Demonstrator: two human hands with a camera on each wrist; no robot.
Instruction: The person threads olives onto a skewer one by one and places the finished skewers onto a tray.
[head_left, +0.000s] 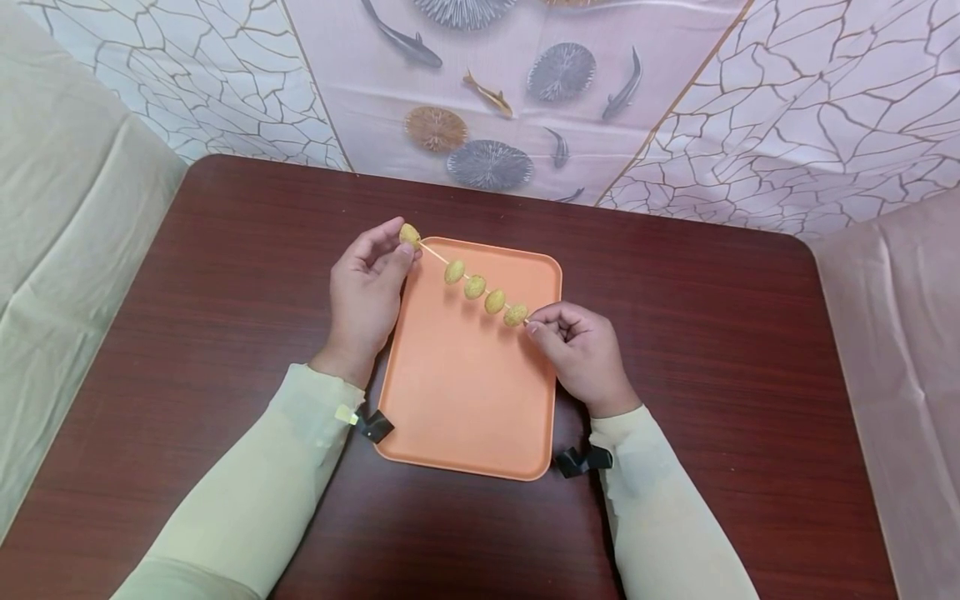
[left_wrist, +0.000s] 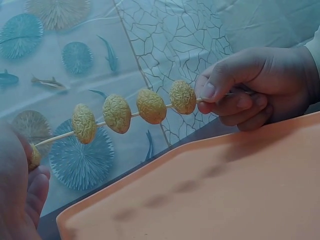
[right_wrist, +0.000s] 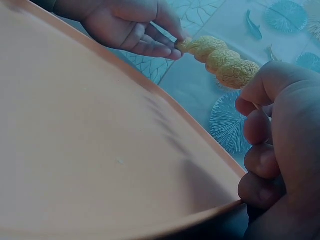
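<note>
A thin wooden skewer carrying several wrinkled yellow oval fruits is held up over an orange tray, slanting down from left to right. My left hand pinches the fruit at the far-left end between thumb and fingers; a length of bare stick separates it from the others. At the opposite end, my right hand pinches the stick just past the last fruit. In the left wrist view, the middle fruits sit spaced along the stick, and their shadows fall on the tray.
The tray lies on a dark reddish-brown table. Behind the table's far edge hangs a patterned cloth with fish and round motifs. Plain pale cloth borders the left side, and another cloth borders the right.
</note>
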